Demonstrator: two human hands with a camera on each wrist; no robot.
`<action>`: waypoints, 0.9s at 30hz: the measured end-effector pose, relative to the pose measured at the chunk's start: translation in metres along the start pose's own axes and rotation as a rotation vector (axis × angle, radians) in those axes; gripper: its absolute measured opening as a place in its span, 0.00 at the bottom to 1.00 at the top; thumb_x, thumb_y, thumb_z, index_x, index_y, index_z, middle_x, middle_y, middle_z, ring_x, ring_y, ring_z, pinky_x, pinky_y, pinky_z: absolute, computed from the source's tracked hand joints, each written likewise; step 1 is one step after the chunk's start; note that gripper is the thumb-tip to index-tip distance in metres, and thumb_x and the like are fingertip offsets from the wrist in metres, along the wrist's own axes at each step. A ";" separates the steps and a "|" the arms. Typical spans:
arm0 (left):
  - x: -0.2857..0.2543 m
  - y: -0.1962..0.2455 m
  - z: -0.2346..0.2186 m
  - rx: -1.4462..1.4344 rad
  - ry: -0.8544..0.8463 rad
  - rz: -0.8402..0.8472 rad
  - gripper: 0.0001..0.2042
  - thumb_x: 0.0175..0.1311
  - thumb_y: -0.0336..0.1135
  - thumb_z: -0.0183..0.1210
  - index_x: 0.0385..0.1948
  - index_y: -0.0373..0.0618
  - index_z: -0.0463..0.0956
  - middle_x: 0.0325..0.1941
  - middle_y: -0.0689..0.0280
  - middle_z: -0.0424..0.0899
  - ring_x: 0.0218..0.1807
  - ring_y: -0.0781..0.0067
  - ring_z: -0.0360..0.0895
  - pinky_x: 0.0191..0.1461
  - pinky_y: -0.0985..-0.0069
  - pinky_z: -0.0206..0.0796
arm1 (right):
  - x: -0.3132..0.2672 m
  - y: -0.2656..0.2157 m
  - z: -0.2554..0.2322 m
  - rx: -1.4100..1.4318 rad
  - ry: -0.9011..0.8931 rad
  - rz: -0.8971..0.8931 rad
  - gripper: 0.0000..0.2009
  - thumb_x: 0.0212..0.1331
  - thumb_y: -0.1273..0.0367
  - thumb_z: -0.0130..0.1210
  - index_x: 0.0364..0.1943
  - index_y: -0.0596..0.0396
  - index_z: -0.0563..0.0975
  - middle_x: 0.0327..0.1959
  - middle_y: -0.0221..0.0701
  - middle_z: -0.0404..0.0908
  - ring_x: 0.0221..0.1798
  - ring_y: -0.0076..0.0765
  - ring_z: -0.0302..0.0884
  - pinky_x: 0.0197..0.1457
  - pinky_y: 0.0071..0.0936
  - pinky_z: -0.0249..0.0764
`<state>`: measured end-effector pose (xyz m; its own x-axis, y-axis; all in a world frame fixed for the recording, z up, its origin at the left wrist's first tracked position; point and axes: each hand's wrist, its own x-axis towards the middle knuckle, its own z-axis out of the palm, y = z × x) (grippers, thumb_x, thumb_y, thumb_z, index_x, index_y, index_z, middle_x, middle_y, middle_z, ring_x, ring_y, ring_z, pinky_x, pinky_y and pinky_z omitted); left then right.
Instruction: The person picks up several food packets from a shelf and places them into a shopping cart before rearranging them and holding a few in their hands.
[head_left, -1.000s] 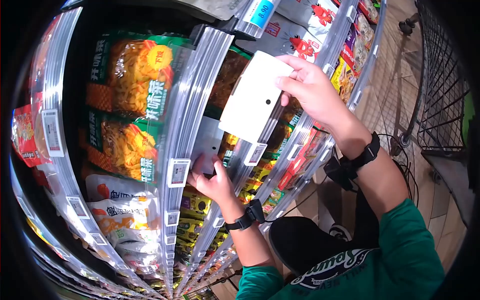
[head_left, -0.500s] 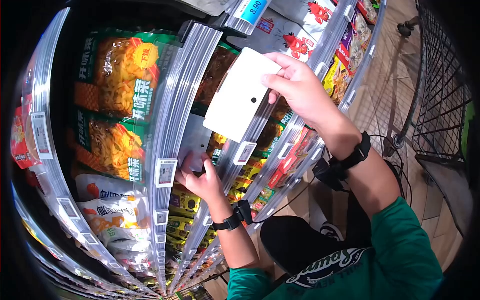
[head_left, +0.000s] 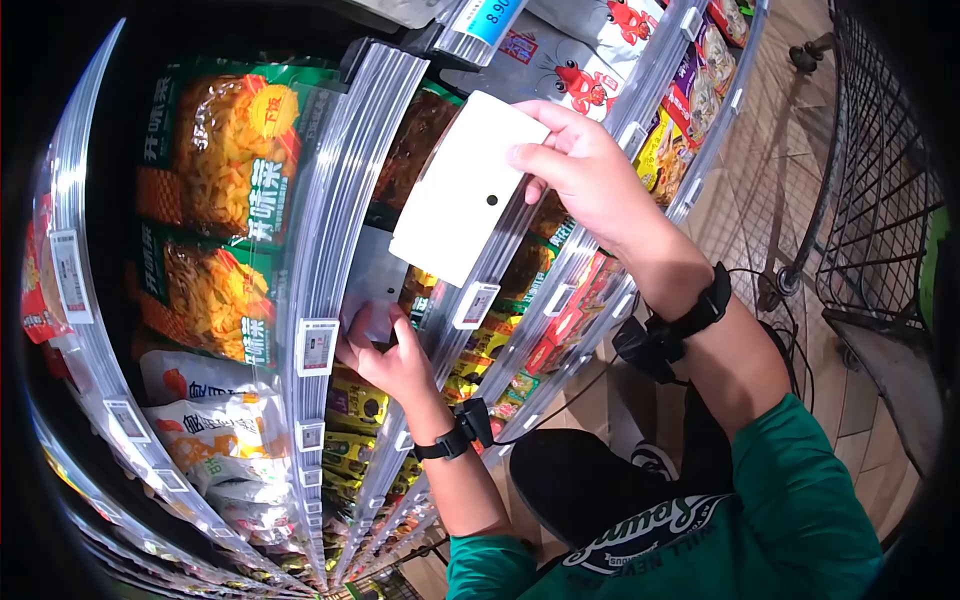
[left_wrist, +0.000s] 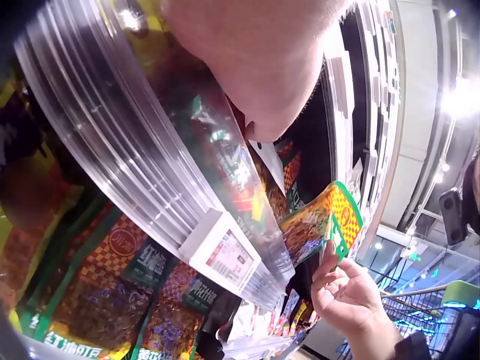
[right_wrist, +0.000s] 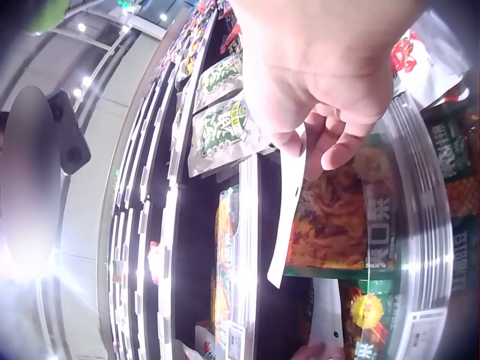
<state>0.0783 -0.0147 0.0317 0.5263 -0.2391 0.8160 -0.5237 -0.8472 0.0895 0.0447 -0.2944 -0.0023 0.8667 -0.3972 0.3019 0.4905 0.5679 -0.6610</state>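
Note:
In the head view my right hand (head_left: 585, 165) pinches one edge of a flat white plate (head_left: 470, 190) with a small black dot, thumb on its near face. The right wrist view shows this plate (right_wrist: 289, 210) nearly edge-on, slanting down in front of a pickle pouch (right_wrist: 330, 225). Lower left, my left hand (head_left: 390, 355) holds the lower end of a second white plate (head_left: 375, 275), also dotted and in shade between shelf fronts. In the left wrist view that hand (left_wrist: 262, 60) covers much of the plate, and its fingertips are mostly hidden.
Clear ridged shelf fronts (head_left: 350, 170) with price labels (head_left: 316, 347) run close beside both hands. Green pickle pouches (head_left: 230, 150) and white pouches (head_left: 215, 430) fill the shelves. A wire cart (head_left: 870, 200) stands at right on the wooden floor, and cables hang from my wrist cameras.
The head view has shifted, so shelves, hands and plates all appear further left. Both hands keep the same hold on their plates.

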 end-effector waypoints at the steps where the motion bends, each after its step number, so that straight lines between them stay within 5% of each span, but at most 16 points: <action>1: 0.001 0.000 0.000 0.002 0.003 0.012 0.12 0.52 0.28 0.65 0.39 0.36 0.78 0.57 0.49 0.70 0.58 0.51 0.68 0.59 0.60 0.64 | -0.002 -0.003 0.001 -0.006 -0.013 0.005 0.13 0.64 0.69 0.51 0.50 0.60 0.74 0.35 0.28 0.82 0.30 0.15 0.73 0.32 0.15 0.70; 4: -0.002 -0.001 -0.004 -0.023 0.002 -0.069 0.14 0.55 0.30 0.62 0.42 0.35 0.78 0.55 0.46 0.70 0.58 0.47 0.67 0.63 0.59 0.60 | -0.001 -0.010 0.000 0.039 -0.102 0.124 0.20 0.70 0.57 0.43 0.52 0.57 0.75 0.40 0.31 0.83 0.34 0.19 0.74 0.37 0.17 0.68; 6: -0.005 -0.006 -0.007 -0.084 0.001 -0.012 0.19 0.59 0.34 0.58 0.51 0.33 0.73 0.58 0.44 0.68 0.62 0.46 0.63 0.68 0.58 0.52 | -0.004 -0.007 0.016 -0.130 -0.132 -0.036 0.20 0.70 0.56 0.42 0.55 0.56 0.74 0.46 0.31 0.82 0.41 0.22 0.76 0.43 0.21 0.69; 7: -0.009 -0.013 -0.002 -0.113 0.096 -0.063 0.25 0.61 0.37 0.55 0.58 0.31 0.66 0.61 0.43 0.65 0.64 0.45 0.59 0.71 0.57 0.45 | -0.012 -0.001 0.022 -0.217 -0.157 -0.115 0.22 0.70 0.56 0.43 0.57 0.56 0.73 0.53 0.35 0.79 0.51 0.32 0.75 0.53 0.29 0.68; 8: -0.012 -0.018 -0.002 -0.059 0.124 -0.058 0.20 0.65 0.37 0.54 0.54 0.33 0.64 0.55 0.54 0.66 0.57 0.59 0.63 0.64 0.62 0.53 | -0.007 -0.004 0.024 -0.589 -0.280 -0.369 0.25 0.66 0.53 0.47 0.60 0.55 0.70 0.61 0.41 0.72 0.63 0.44 0.68 0.65 0.41 0.61; 10: -0.018 -0.016 -0.001 -0.267 0.230 -0.124 0.19 0.66 0.36 0.54 0.53 0.36 0.61 0.52 0.57 0.65 0.53 0.64 0.64 0.60 0.66 0.57 | -0.018 0.007 0.039 -1.170 -0.303 -0.383 0.27 0.62 0.54 0.52 0.62 0.53 0.69 0.66 0.42 0.65 0.70 0.51 0.58 0.71 0.48 0.52; 11: -0.021 -0.018 -0.001 -0.255 0.248 -0.144 0.19 0.66 0.36 0.54 0.53 0.36 0.61 0.52 0.57 0.65 0.53 0.64 0.64 0.60 0.66 0.57 | -0.021 0.013 0.042 -1.230 -0.360 -0.354 0.28 0.58 0.54 0.57 0.62 0.47 0.69 0.70 0.38 0.60 0.74 0.52 0.50 0.74 0.52 0.47; 13: -0.020 -0.018 0.000 -0.318 0.343 -0.094 0.19 0.65 0.33 0.55 0.52 0.38 0.59 0.51 0.59 0.67 0.50 0.68 0.67 0.56 0.71 0.61 | -0.022 0.019 0.045 -1.311 -0.387 -0.370 0.28 0.56 0.56 0.58 0.62 0.45 0.69 0.71 0.37 0.59 0.74 0.51 0.49 0.74 0.54 0.46; 16: -0.012 -0.008 0.001 -0.507 0.339 -0.394 0.21 0.63 0.27 0.59 0.54 0.37 0.60 0.47 0.60 0.74 0.47 0.71 0.72 0.52 0.73 0.66 | -0.021 0.022 0.044 -1.379 -0.399 -0.390 0.27 0.53 0.58 0.61 0.60 0.42 0.72 0.72 0.32 0.57 0.75 0.47 0.47 0.74 0.58 0.44; 20: 0.007 0.001 -0.022 -0.626 0.010 -0.767 0.21 0.61 0.27 0.62 0.54 0.35 0.67 0.48 0.61 0.79 0.48 0.73 0.76 0.56 0.75 0.65 | -0.022 0.017 0.050 -1.382 -0.352 -0.391 0.23 0.52 0.59 0.61 0.55 0.45 0.75 0.70 0.34 0.62 0.74 0.48 0.51 0.73 0.56 0.45; 21: -0.008 -0.029 -0.009 -0.744 0.138 -0.570 0.20 0.60 0.29 0.63 0.53 0.35 0.70 0.49 0.60 0.80 0.49 0.73 0.76 0.57 0.74 0.65 | -0.020 0.019 0.048 -1.377 -0.348 -0.428 0.23 0.52 0.60 0.62 0.54 0.46 0.76 0.69 0.35 0.64 0.73 0.49 0.53 0.73 0.56 0.45; 22: 0.002 -0.015 -0.016 -0.451 -0.051 -0.616 0.16 0.61 0.30 0.61 0.49 0.33 0.74 0.46 0.56 0.82 0.48 0.68 0.77 0.56 0.71 0.66 | -0.019 0.022 0.048 -1.372 -0.344 -0.465 0.23 0.52 0.61 0.62 0.54 0.46 0.76 0.67 0.36 0.65 0.72 0.50 0.56 0.73 0.55 0.46; 26: 0.012 -0.028 -0.010 -0.541 -0.200 -0.664 0.23 0.62 0.36 0.62 0.56 0.36 0.70 0.54 0.61 0.79 0.55 0.65 0.74 0.62 0.71 0.61 | -0.013 0.024 0.050 -1.245 -0.287 -0.476 0.21 0.52 0.67 0.61 0.53 0.52 0.76 0.63 0.41 0.70 0.67 0.53 0.62 0.72 0.47 0.53; 27: 0.010 -0.038 -0.001 -0.559 -0.093 -0.605 0.20 0.64 0.35 0.59 0.55 0.38 0.72 0.53 0.63 0.79 0.56 0.67 0.74 0.62 0.71 0.61 | -0.012 0.024 0.050 -1.244 -0.289 -0.467 0.20 0.52 0.68 0.61 0.52 0.54 0.75 0.62 0.43 0.70 0.66 0.54 0.64 0.71 0.44 0.56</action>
<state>0.1029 0.0160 0.0374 0.8643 0.1236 0.4875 -0.3752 -0.4870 0.7887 0.0504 -0.2403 0.0126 0.7069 -0.1205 0.6970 0.4684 -0.6587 -0.5889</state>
